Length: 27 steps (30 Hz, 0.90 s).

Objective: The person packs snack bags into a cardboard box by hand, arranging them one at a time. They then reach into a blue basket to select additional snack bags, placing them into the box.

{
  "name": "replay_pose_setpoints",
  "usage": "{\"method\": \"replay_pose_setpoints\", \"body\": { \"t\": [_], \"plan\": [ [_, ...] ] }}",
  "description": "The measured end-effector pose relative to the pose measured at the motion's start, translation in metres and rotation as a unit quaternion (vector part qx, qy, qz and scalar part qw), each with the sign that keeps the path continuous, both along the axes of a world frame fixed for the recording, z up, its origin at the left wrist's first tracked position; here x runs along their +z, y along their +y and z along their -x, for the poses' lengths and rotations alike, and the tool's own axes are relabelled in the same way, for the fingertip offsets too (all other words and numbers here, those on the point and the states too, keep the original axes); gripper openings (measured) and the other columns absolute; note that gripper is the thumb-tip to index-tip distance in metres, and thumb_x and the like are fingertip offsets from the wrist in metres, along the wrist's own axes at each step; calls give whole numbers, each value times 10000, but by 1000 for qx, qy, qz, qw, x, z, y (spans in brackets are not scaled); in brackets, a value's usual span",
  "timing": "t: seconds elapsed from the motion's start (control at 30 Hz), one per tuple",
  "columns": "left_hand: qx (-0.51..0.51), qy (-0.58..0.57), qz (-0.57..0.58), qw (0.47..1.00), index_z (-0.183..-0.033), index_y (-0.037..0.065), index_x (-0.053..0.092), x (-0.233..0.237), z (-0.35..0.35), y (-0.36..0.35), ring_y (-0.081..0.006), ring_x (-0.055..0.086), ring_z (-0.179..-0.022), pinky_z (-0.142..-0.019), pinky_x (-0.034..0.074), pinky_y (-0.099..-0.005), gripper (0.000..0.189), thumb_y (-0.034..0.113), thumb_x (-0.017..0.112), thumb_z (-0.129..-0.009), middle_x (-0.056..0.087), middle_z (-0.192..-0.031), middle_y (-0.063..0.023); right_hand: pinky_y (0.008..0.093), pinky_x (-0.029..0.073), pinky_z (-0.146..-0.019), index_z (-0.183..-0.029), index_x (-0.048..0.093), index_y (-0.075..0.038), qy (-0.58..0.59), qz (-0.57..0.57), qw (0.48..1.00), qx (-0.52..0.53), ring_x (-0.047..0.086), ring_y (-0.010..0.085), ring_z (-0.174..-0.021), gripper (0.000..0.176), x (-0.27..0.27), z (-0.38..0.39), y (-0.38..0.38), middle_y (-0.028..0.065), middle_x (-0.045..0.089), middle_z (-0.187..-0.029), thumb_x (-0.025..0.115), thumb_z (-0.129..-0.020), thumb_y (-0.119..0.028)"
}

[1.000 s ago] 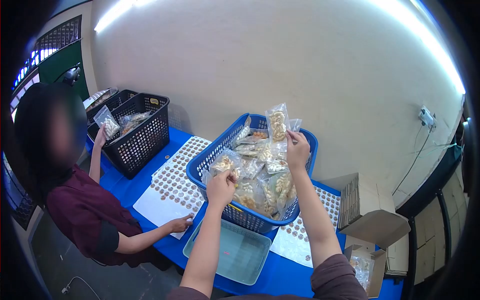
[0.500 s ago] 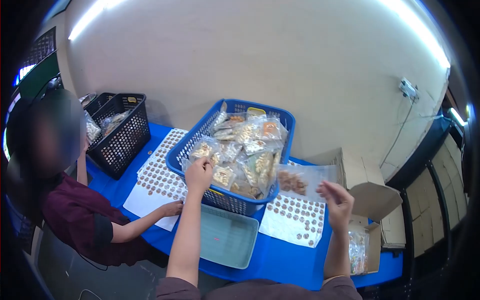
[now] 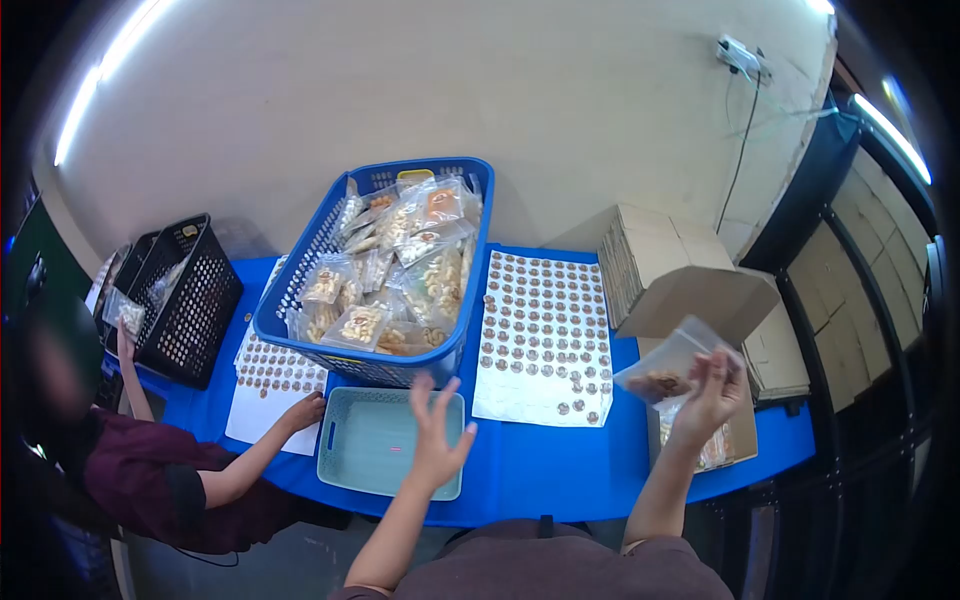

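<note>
Pinched in my right hand (image 3: 712, 392) is a clear plastic bag (image 3: 665, 375) with brown pieces at its bottom, held above the open cardboard box (image 3: 742, 430). My left hand (image 3: 437, 440), empty with fingers spread, hovers over the right side of the green tray (image 3: 385, 450). Behind it stands the blue basket (image 3: 375, 170), filled with clear bags of pale and orange snacks. Between the basket and the box lies a white sheet with rows of round stickers (image 3: 540, 345).
At the left a co-worker's hand (image 3: 124, 335) holds a bag beside black baskets (image 3: 195, 310); the other hand (image 3: 303, 412) touches a second sticker sheet (image 3: 265, 390). Stacked cardboard (image 3: 660, 240) stands at the back right. The table has a blue cloth (image 3: 500, 480).
The view has turned right. My left hand has left the bags in the blue basket and opened. My right hand has carried its bag off the sticker sheet to the box.
</note>
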<state>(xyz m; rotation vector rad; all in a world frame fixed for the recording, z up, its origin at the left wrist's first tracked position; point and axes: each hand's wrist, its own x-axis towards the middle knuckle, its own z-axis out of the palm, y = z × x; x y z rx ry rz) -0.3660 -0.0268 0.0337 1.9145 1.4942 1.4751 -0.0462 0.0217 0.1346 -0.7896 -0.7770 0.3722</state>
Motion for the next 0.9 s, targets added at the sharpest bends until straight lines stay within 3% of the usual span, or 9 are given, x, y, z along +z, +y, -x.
{"method": "replay_pose_setpoints", "body": {
  "t": [0.17,0.23,0.27,0.37,0.43,0.5,0.6,0.7,0.9],
  "plan": [
    [-190,10,106,976,-1408,69,303,23,-54,-7,-380,251,-1357,-1090,248,-479,756,301,688,-800,238,-1452,-211,213,475,-590,-898,620,-29,-109,166,944,265,621,96,-679,97,-19,31,-7,53,653,-769,639,-889,-124],
    [-259,-175,171,934,-1375,57,344,21,-81,-5,-341,325,-1321,-1074,280,-468,729,322,706,-801,278,-1431,-195,216,479,-593,-932,622,-20,-82,236,904,348,631,102,-684,116,-26,39,-18,74,666,-789,638,-890,-128],
    [-269,-258,207,905,-1317,51,406,13,-96,-6,-242,416,-1248,-1029,341,-400,625,278,708,-820,414,-1336,-132,216,479,-593,-932,622,-20,-75,241,906,339,631,102,-684,116,-30,35,-20,74,666,-789,638,-890,-128],
    [-298,-284,349,842,-1244,44,453,3,-133,2,-160,519,-1114,-949,410,-333,448,197,656,-875,539,-1191,-84,224,482,-638,-991,613,-9,-49,243,913,325,639,113,-735,176,-45,13,-22,88,674,-818,599,-922,-170],
    [-307,-250,333,856,-1157,12,496,-9,-163,7,-137,573,-984,-856,457,-299,278,154,573,-931,616,-1034,-66,248,490,-735,-1083,579,3,-62,235,914,326,637,137,-851,253,-59,-16,-19,120,665,-946,524,-965,-214],
    [-265,-273,319,868,-1124,8,517,-19,-194,13,-123,578,-947,-823,468,-283,227,149,542,-948,608,-1050,-79,317,425,-941,-1345,382,-11,-126,256,900,330,521,200,-1139,423,-69,-45,-21,181,554,-1216,443,-997,-243],
    [-272,-312,329,849,-1126,22,499,-22,-235,21,-107,594,-875,-712,492,-248,224,176,516,-965,608,-1032,-80,328,392,-987,-1453,131,-17,-73,282,869,399,472,216,-1195,657,-97,-79,-31,182,468,-1325,518,-966,-229],
    [-263,-326,358,835,-1133,28,474,-22,-279,25,-101,587,-797,-640,497,-239,242,212,492,-977,597,-1008,-77,273,451,-893,-1292,422,17,17,326,845,423,557,140,-1061,423,-126,-112,-43,111,587,-1158,545,-955,-206],
    [-278,-323,387,818,-1093,27,485,-32,-365,24,-85,553,-805,-699,478,-236,232,232,429,-1002,571,-975,-60,263,445,-883,-1198,514,12,96,328,876,340,562,100,-995,317,-136,-193,-55,73,612,-1076,539,-956,-192]
  ]
}}
